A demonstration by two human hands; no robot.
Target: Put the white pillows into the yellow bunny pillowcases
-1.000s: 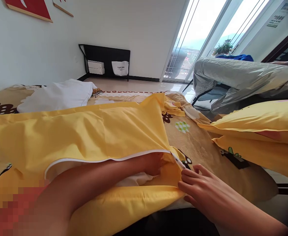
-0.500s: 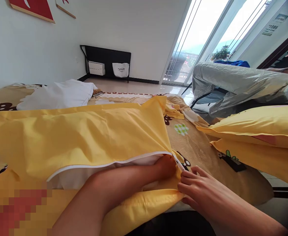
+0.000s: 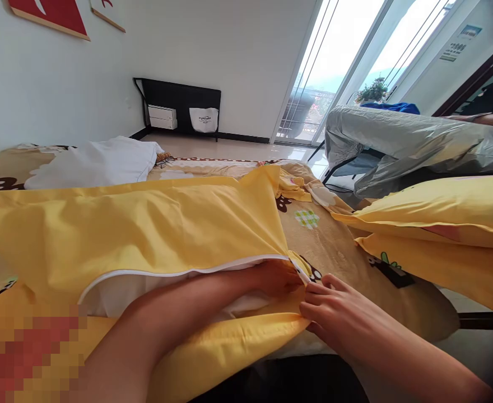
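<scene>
A yellow pillowcase (image 3: 154, 229) lies across the bed in front of me, its long side opening edged with a white zipper strip (image 3: 175, 275). White filling, apparently a pillow (image 3: 107, 298), shows inside the opening. My left hand (image 3: 282, 275) reaches in up to the forearm, close to the right-hand corner; cloth and shadow hide its fingers. At that same corner, my right hand (image 3: 328, 305) has its fingers closed on the pillowcase edge by the end of the zipper strip.
A tan patterned blanket (image 3: 314, 246) covers the bed. White cloth (image 3: 99, 162) lies beyond the pillowcase. On the right are yellow cushions (image 3: 448, 207) and a person's grey-clad leg (image 3: 406, 131) beside a chair (image 3: 364, 159). A black rack (image 3: 183, 95) stands by the wall.
My left hand has pushed slightly deeper into the corner of the pillowcase, its forearm shifting left and lower. My right hand keeps its hold on the edge. The view has shifted slightly.
</scene>
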